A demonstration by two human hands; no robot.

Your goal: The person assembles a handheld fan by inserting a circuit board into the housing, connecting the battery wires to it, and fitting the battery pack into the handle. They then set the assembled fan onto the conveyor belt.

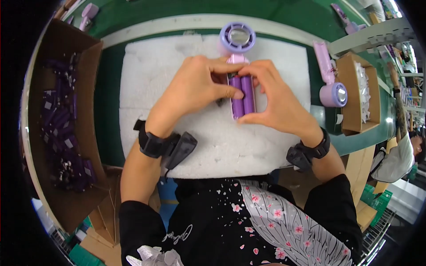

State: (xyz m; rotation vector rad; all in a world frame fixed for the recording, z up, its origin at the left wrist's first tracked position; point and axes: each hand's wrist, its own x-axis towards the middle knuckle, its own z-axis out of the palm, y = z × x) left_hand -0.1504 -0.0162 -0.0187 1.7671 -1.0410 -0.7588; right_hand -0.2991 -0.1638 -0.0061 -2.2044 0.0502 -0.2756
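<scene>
A lilac handheld fan (224, 41) lies on a white foam pad (204, 150), its round head pointing away from me. Its handle is open toward me and holds two purple cylindrical batteries (248, 95) side by side. My left hand (193, 86) grips the upper left of the handle, the thumb pressing on the left battery. From the other side, my right hand (284, 104) grips the handle, fingers at its top and thumb at its lower end. Fingers from both hands meet at the neck and hide the handle's top end.
To the left stands a cardboard box (100, 84) of purple battery packs (57, 119). Another lilac fan (328, 93) with an open handle lies at right, beside a cardboard box (350, 97) of small white parts. More fan pieces lie on the green bench (177, 8). Another person (395, 162) is at far right.
</scene>
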